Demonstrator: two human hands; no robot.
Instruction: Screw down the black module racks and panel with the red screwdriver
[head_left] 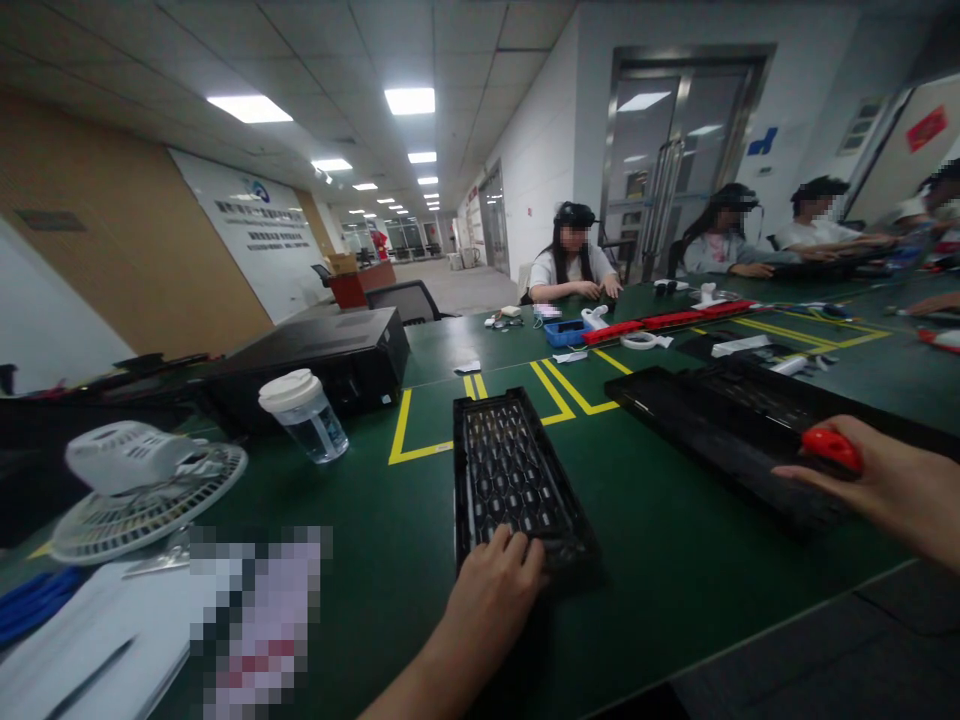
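Note:
A long black panel with a honeycomb pattern (510, 455) lies on the green table in front of me. My left hand (499, 575) is at its near end, with bent fingers gripping the edge. At the right, my right hand (892, 480) is wrapped round a red-handled tool (832, 450); only the rounded handle shows, so its kind is unclear. Beneath and beyond that hand lies a wide black casing (712, 440) with a raised frame.
Left of the panel stand a lidded plastic cup (315, 425), a black computer case (322, 360) and a white fan (142, 480). A notebook (105, 620) lies nearer. Yellow tape (420, 455) marks the green table (375, 560). Across it sit co-workers beyond a red strip (667, 320).

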